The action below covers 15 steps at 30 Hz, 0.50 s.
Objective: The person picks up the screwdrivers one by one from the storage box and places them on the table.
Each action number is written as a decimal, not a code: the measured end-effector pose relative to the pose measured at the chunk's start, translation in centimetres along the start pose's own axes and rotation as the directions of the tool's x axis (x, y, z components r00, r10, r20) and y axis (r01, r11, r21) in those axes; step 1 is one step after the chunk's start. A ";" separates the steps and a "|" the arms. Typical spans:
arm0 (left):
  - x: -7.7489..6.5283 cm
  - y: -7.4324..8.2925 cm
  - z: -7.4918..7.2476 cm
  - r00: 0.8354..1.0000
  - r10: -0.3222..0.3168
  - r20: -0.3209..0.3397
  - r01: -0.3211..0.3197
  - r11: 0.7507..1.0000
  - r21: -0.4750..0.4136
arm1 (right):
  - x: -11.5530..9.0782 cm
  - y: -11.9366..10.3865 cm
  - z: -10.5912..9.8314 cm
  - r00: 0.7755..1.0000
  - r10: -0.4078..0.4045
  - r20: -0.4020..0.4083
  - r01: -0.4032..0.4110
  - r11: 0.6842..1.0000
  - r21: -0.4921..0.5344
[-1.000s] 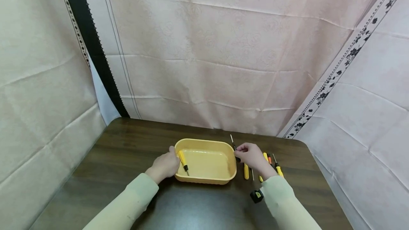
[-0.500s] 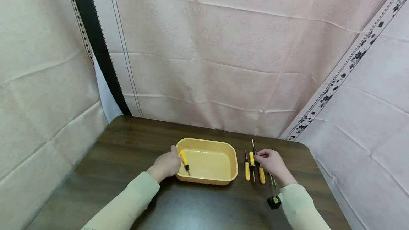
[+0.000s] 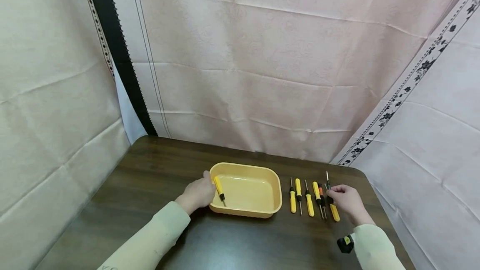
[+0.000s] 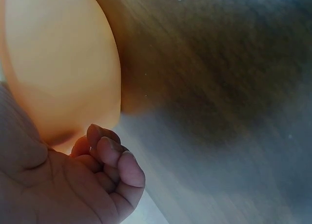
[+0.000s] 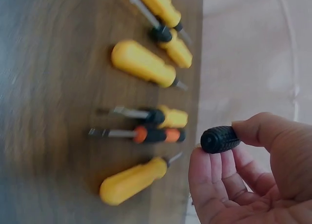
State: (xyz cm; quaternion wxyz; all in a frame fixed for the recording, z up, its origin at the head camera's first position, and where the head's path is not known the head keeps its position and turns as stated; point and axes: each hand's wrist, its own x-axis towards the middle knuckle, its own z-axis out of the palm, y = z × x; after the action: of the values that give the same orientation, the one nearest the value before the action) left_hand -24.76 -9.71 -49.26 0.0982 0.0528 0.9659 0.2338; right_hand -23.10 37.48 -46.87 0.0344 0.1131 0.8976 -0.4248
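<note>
My left hand (image 3: 198, 192) grips the left end of a shallow yellow plastic tray (image 3: 240, 211), its thumb at the rim. The left wrist view has my curled fingers against the tray's wall (image 4: 63, 63). Inside the tray, at its left side, lies a yellow-handled screwdriver (image 3: 218, 184). Over the right end of a row of screwdrivers, my right hand (image 3: 346, 200) pinches a black-handled screwdriver (image 5: 220, 139) between thumb and fingers, its shaft pointing away from me. Just beneath that hand is the row's rightmost yellow-handled screwdriver (image 3: 334, 212).
Right of the tray, several screwdrivers lie side by side on the dark wooden table (image 3: 232, 245), mostly yellow-handled (image 3: 309, 204), tips facing either way. One has an orange-and-black handle (image 5: 160, 134). Light curtains (image 3: 243, 74) hang behind and beside the table.
My right hand has carried the black-handled screwdriver rightward, from beside the tray's right edge to the far end of the row. My left hand has kept its grip on the tray.
</note>
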 end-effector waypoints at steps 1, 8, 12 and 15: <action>0.0 0.0 0.0 1.000 -0.004 0.002 0.004 1.000 0.000 | 0.0 0.3 -0.3 1.000 0.004 -0.004 -0.004 1.000 -0.016; -0.1 0.0 -0.1 1.000 -0.003 -0.001 0.003 1.000 0.006 | 0.2 2.3 -1.6 0.999 0.017 -0.030 -0.020 0.993 -0.120; 0.0 0.0 -0.1 1.000 -0.008 0.001 0.008 1.000 0.005 | 0.1 3.3 -2.0 0.998 0.050 -0.037 -0.054 0.990 -0.132; 0.0 0.1 0.0 1.000 -0.009 0.002 0.009 1.000 0.004 | 0.2 4.2 -2.2 0.996 0.074 -0.039 -0.079 0.989 -0.122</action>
State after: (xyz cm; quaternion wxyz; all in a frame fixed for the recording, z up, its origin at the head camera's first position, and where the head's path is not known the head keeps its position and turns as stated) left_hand -24.77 -9.65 -49.25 0.1001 0.0486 0.9665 0.2313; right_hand -22.24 41.77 -48.65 0.0423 0.1523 0.9175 -0.3650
